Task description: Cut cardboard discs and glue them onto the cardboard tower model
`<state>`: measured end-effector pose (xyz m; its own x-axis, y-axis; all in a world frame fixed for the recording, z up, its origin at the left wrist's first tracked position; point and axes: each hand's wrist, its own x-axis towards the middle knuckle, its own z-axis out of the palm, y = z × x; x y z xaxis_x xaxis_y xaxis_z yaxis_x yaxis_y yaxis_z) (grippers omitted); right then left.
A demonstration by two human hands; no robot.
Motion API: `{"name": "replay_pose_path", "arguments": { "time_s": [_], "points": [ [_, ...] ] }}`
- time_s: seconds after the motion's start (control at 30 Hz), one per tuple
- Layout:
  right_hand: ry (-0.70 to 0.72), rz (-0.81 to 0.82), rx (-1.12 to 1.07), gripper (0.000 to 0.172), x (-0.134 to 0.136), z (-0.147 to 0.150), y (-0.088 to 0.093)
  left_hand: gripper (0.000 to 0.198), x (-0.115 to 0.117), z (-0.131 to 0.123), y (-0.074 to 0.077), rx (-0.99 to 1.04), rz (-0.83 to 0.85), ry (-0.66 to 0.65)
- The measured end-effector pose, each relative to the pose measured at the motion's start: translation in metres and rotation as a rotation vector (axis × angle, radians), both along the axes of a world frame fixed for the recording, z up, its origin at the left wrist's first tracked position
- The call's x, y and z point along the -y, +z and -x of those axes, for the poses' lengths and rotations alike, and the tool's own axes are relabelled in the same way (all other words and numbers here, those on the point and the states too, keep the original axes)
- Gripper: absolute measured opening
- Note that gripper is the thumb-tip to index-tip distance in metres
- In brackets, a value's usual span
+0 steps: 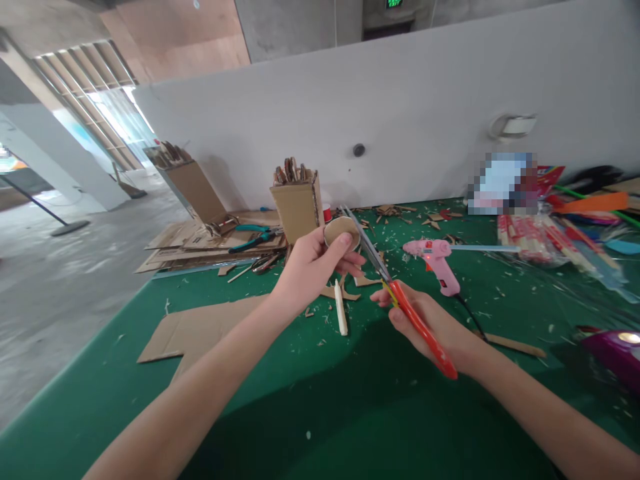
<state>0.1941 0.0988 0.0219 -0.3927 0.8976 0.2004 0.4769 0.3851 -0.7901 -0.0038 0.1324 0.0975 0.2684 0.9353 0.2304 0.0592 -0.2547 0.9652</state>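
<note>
My left hand (pixel 313 267) is closed on a small round cardboard disc (pixel 341 231), held up above the green table (pixel 350 400). My right hand (pixel 430 320) grips red-handled scissors (pixel 395 293); their blades point up and left, and the tips meet the disc's right edge. A white glue stick (pixel 341 307) lies on the table just below both hands.
A pink glue gun (pixel 437 261) lies to the right with its cord. A cardboard holder (pixel 297 207) with sticks stands behind. Flat cardboard sheets (pixel 200 330), pliers (pixel 253 240) and scraps lie left; packets of wooden sticks (pixel 540 237) at right. A purple object (pixel 613 350) sits far right.
</note>
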Motion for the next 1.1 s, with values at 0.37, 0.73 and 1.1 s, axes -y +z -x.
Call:
{"name": "replay_pose_path", "arguments": {
  "time_s": [0.37,0.73,1.1],
  "points": [
    [-0.027,-0.046,0.011,0.040,-0.002,0.000,0.005,0.033,-0.001,0.002,-0.002,-0.091,-0.019,-0.055],
    [-0.240,-0.163,0.139,0.040,-0.008,-0.002,-0.003,0.031,-0.002,0.007,0.000,-0.160,-0.041,-0.066],
    [-0.447,-0.026,0.062,0.041,-0.016,0.004,-0.007,0.017,-0.004,0.016,0.004,-0.527,-0.216,0.107]
  ]
}}
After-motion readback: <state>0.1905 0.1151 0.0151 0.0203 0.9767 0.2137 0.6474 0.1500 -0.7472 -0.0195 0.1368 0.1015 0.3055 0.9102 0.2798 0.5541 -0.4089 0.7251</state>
